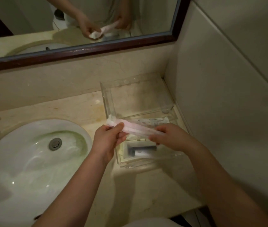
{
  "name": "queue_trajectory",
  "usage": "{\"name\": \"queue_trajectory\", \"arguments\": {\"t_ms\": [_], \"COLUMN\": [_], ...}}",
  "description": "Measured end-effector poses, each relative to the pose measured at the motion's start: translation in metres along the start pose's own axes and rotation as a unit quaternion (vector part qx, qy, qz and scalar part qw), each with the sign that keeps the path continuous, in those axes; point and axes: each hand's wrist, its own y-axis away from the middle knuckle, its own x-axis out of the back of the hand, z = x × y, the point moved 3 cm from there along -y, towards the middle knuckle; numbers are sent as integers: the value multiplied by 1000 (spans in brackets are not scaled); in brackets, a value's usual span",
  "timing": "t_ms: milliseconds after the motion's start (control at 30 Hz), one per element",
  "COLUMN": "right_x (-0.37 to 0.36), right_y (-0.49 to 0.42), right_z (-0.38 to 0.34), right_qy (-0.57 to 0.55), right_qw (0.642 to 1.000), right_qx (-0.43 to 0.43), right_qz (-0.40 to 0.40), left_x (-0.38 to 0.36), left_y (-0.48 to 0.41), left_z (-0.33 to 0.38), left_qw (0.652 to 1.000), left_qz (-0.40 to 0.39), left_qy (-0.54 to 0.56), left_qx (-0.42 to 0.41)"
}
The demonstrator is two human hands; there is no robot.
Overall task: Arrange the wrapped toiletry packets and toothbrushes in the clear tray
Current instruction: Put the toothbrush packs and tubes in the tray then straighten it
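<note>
A clear tray sits in the counter's back right corner. Both hands hold a bunch of wrapped pink-and-white toothbrushes level above the tray's front section. My left hand grips the bunch near its white left end, my right hand grips its right end. Another wrapped toothbrush lies in the tray just behind the bunch. Under my hands, a wrapped packet with a dark item lies in the tray's front compartment on pale flat packets.
A white sink with a metal drain fills the counter's left side. A dark-framed mirror hangs on the back wall and reflects my hands. A tiled wall closes in the right side. The beige counter runs in front of the tray.
</note>
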Motion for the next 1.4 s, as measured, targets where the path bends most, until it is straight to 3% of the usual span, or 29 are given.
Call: {"name": "queue_trajectory", "arguments": {"t_ms": [200,400,500,633,800,933,1100,1233,1400], "right_x": [13,6,2,3,5,2,3,0,-3], "right_y": [-16,-34,-35,-41,-50,-55,-50,-45,-39], "right_z": [55,67,60,48,46,44,45,45,53], "right_qy": [-124,-110,-71,5,-94,-105,71,131,14], "right_qw": [979,959,954,963,960,965,959,951,955], "right_qx": [-115,-175,-172,-155,-146,-123,-106,-82,-57], "right_qz": [114,196,233,220,221,207,252,268,292], "left_x": [6,8,8,8,11,19,15,14,9], "left_y": [-5,-11,-15,-16,-18,-19,-15,-12,-5], "left_z": [-24,-29,-28,-30,-32,-34,-31,-37,-38], "left_qw": [996,980,970,949,923,923,895,869,837], "left_qz": [45,77,93,112,140,162,194,195,184], "left_qy": [-79,-181,-218,-279,-331,-322,-356,-389,-417], "left_qx": [21,-22,-55,-96,-140,-139,-184,-234,-301]}}
